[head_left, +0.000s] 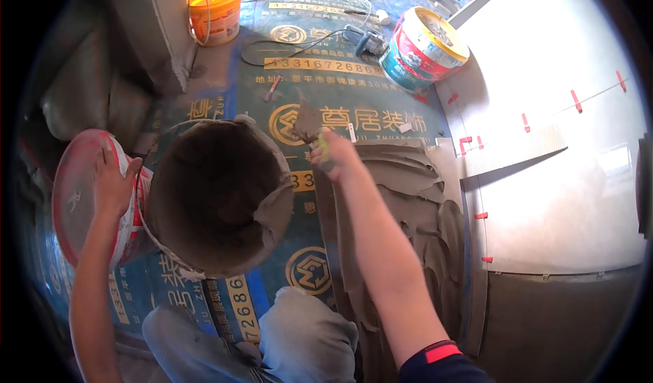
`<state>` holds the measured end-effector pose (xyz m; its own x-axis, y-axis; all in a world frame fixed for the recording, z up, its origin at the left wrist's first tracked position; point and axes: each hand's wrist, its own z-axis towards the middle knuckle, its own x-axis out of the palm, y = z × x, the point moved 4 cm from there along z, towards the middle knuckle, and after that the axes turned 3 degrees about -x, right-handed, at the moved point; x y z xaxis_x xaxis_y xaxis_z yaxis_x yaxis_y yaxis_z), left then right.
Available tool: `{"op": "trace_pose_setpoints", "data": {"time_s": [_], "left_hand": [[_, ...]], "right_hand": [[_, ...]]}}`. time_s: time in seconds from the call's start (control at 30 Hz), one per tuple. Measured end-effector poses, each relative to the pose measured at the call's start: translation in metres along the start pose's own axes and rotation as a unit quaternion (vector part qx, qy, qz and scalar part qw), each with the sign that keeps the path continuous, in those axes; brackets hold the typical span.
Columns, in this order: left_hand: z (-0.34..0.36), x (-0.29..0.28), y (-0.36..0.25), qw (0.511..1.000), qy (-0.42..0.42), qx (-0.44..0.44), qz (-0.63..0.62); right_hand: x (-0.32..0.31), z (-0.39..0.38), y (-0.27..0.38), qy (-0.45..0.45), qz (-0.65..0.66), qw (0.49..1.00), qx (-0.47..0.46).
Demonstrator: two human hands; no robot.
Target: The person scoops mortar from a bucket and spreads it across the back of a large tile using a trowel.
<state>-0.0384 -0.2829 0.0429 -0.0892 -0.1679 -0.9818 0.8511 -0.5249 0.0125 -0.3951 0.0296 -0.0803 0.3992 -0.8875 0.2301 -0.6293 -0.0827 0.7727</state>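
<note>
My left hand (113, 182) lies with fingers spread over the rim of a tipped red-and-white bucket (71, 199), its pale face toward the left. My right hand (329, 153) is closed round the yellow-green handle of a small trowel. The trowel's mortar-smeared blade (308, 122) points away from me, just past the right rim of a large mortar-coated bucket (262, 145). That bucket's inside is dark, with wet grey mortar (273, 213) clinging to its right wall. Below my right forearm, a tile or panel carries a thick, ridged layer of grey mortar (435, 213).
Printed blue-green sheeting (299, 240) covers the floor. Ahead stand a yellow bucket (218, 15) and a filled bucket (425, 50), with a corded power tool (371, 43) between them. On the right, pale tiles (558, 199) bear red spacers; a notched strip (517, 153) juts out there.
</note>
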Motion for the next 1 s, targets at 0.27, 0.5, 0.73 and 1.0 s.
{"op": "trace_pose_setpoints", "data": {"time_s": [0.27,0.5,0.73,1.0], "left_hand": [[-0.004,-0.003,-0.002,1.0,-0.021,0.015,-0.01],[-0.005,-0.006,-0.002,1.0,-0.017,0.011,-0.007],[-0.005,-0.009,-0.009,1.0,-0.011,0.006,-0.018],[-0.008,-0.005,0.0,1.0,-0.022,0.009,-0.003]], "right_hand": [[-0.048,-0.099,0.085,-0.008,-0.532,0.839,-0.112],[-0.078,-0.118,0.074,0.055,-0.617,0.774,-0.131],[-0.069,-0.052,0.058,-0.053,-0.669,0.708,-0.22],[-0.045,-0.125,0.069,0.011,-0.669,0.688,-0.282]]}}
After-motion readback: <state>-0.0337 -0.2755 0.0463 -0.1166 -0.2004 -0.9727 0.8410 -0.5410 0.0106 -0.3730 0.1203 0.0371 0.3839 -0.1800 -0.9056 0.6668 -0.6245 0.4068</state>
